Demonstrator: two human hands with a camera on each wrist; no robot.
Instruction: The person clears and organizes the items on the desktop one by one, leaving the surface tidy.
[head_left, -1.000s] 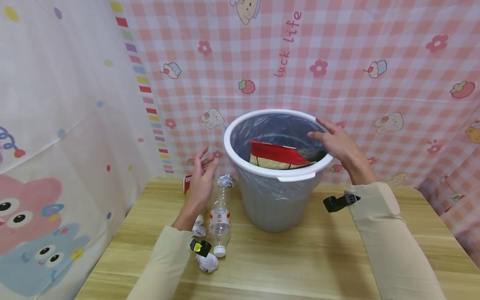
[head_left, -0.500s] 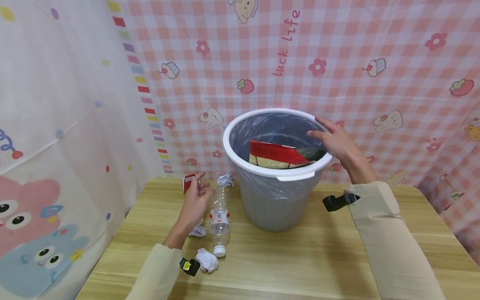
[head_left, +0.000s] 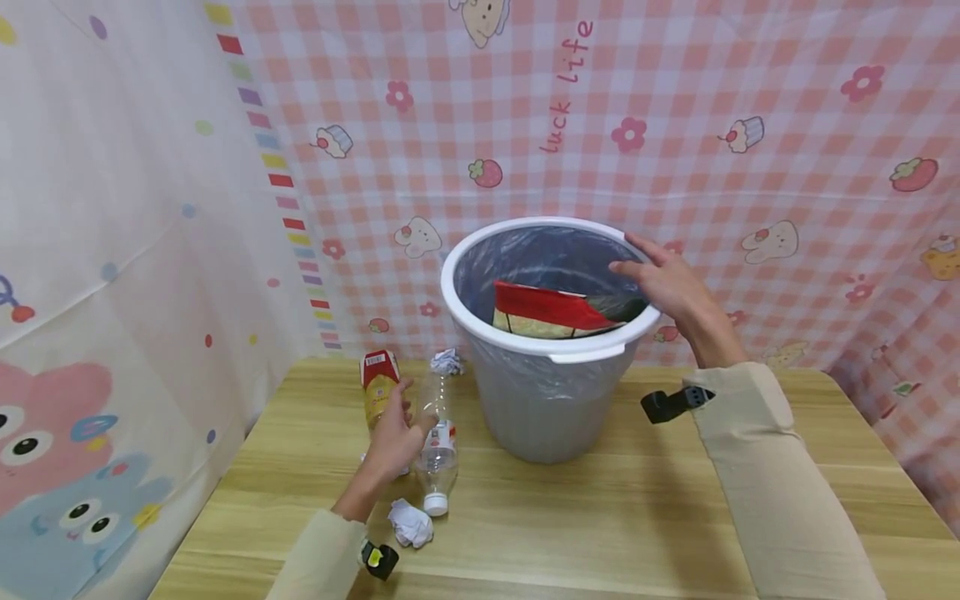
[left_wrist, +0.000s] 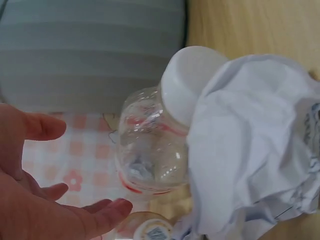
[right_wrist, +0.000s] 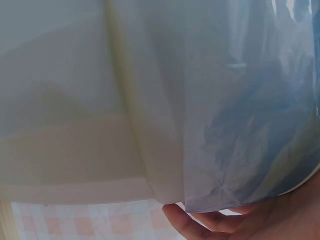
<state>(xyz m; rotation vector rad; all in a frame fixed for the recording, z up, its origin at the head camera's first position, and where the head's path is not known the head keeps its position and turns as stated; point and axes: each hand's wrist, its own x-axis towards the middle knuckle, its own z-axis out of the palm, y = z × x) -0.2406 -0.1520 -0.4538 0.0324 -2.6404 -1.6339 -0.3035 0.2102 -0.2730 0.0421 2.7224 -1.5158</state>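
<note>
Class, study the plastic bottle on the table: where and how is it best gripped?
Probably round its middle, at the label, from above with the left hand spanning its body. The bottle lies on its side, cap toward the camera; the bin stands to its right and crumpled paper lies near both ends, so above looks clearest.

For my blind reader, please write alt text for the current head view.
A person's right hand holds the rim of a lined bin containing a red-topped packet. The left hand is near a clear bottle lying on a wooden table, beside a carton and crumpled paper.
</note>
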